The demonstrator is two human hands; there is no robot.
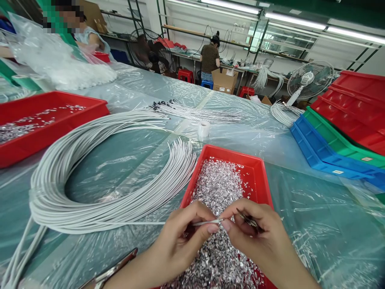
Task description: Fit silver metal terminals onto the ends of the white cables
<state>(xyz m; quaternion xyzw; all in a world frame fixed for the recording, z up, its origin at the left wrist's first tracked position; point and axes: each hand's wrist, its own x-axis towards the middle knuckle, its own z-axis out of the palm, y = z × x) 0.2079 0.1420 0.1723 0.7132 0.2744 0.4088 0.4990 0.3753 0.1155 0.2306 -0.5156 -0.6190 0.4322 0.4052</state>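
The left hand (180, 237) pinches the end of a white wire (135, 223) between thumb and forefinger, the tip pointing right. The right hand (255, 233) meets it fingertip to fingertip, thumb and forefinger pressed on a tiny metal piece at the wire's tip; what looks like a dark slim tool (248, 219) lies across its fingers, though it is too small to tell for sure. Both hands hover just above the near red tray (258, 172), which is heaped with small shiny metal bits (219, 188).

The held wire runs left from the hands into a big coil (90, 168) of white wires lying on the counter (315, 224), which is covered in clear plastic sheet. The coil's cut ends fan out just beside the tray's left wall.

A second red tray (45, 132) sits far left with a thinner scatter of the same metal bits. A small roll of white tape (203, 129) stands beyond the near tray, and behind it lies a bundle of wires with dark tips (192, 112). To the right, empty trays are stacked slanting: blue (315, 152) lowest, green (337, 140) on it, red ones (355, 108) on top.

A clear bag of white stuff (60, 64) rests far left, by a person seated there. Another person in a striped top (209, 58) works at a far bench, back turned.
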